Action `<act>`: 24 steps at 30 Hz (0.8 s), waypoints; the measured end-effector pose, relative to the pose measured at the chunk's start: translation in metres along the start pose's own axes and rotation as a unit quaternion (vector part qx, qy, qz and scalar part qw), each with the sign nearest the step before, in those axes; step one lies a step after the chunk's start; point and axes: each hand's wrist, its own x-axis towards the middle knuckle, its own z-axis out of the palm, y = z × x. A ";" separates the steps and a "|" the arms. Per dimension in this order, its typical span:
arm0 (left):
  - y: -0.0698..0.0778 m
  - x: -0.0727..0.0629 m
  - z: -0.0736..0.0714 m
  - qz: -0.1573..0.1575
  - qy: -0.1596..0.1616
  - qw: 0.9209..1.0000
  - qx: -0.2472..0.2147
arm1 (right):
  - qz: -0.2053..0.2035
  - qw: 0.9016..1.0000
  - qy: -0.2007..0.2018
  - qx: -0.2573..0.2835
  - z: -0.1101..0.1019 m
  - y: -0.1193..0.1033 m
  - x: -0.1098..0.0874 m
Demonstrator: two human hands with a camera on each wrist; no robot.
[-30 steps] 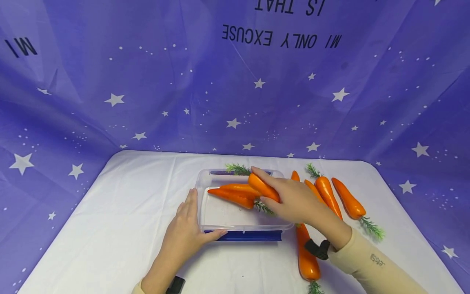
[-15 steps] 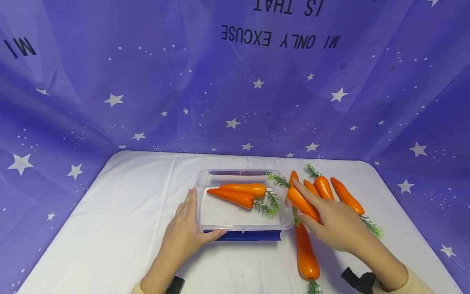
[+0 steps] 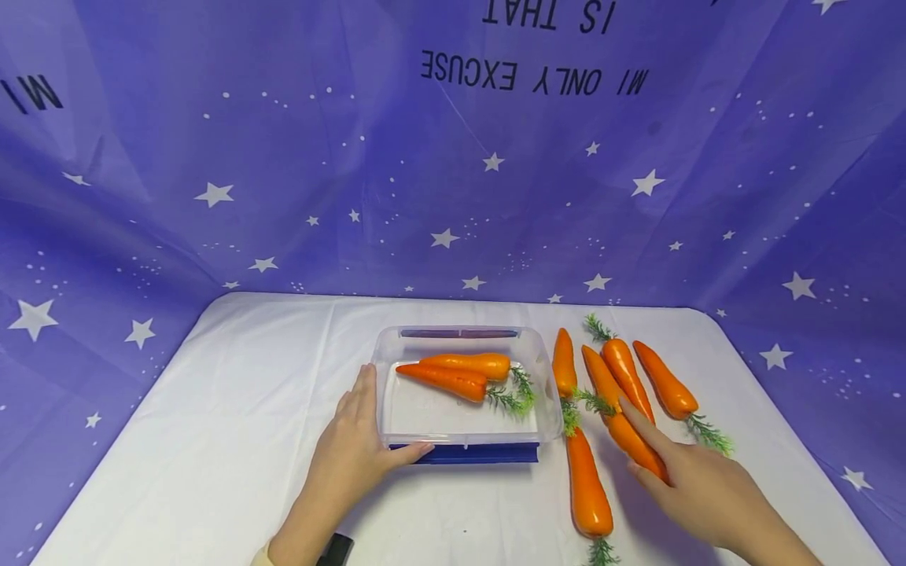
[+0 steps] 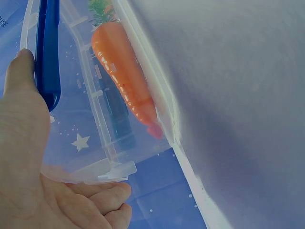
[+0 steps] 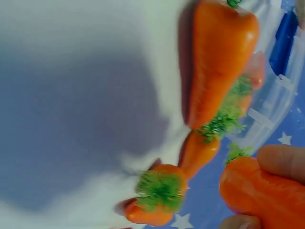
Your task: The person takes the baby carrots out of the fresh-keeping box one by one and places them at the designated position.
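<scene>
A clear plastic box (image 3: 467,439) with blue side clips stands mid-table, and two orange carrots (image 3: 442,381) with green tops lie inside it. My left hand (image 3: 354,436) holds the box at its near left corner, thumb along the front by the blue clip (image 4: 47,57) and fingers against the left wall. My right hand (image 3: 708,487) grips another carrot (image 3: 635,446) between thumb and fingers, right of the box, its leafy end pointing up-left. In the right wrist view this held carrot (image 5: 257,188) shows its thick end, with the rest cut off by the frame edge.
Right of the box, one carrot (image 3: 589,487) lies near the front and another (image 3: 563,362) along the box wall. Farther right lie several carrots, among them an outer one (image 3: 665,381). White cloth (image 3: 233,409) covers the table; a purple starry curtain (image 3: 396,181) hangs behind.
My right hand has carried the carrot from above the box out to the right, over the loose carrots, and toward me. My left hand stays on the box corner.
</scene>
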 end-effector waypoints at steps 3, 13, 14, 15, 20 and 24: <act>0.000 0.000 0.000 0.000 0.000 1.000 0.001 | 0.001 1.000 0.001 0.006 0.008 0.006 -0.001; 0.001 0.000 -0.001 -0.001 -0.002 1.000 0.002 | 0.010 1.000 -0.016 0.004 0.027 0.005 0.007; 0.001 0.000 -0.001 -0.001 -0.002 1.000 0.002 | 0.012 1.000 -0.020 0.003 0.027 0.005 0.007; 0.001 0.000 -0.001 -0.001 -0.002 1.000 0.002 | 0.015 1.000 -0.022 0.001 0.028 0.005 0.008; 0.001 0.000 -0.001 0.000 0.002 1.000 0.001 | 0.017 0.999 -0.033 -0.016 0.032 0.004 0.011; 0.000 0.000 0.000 -0.001 0.001 1.000 0.001 | 0.018 0.998 -0.046 -0.026 0.034 0.004 0.015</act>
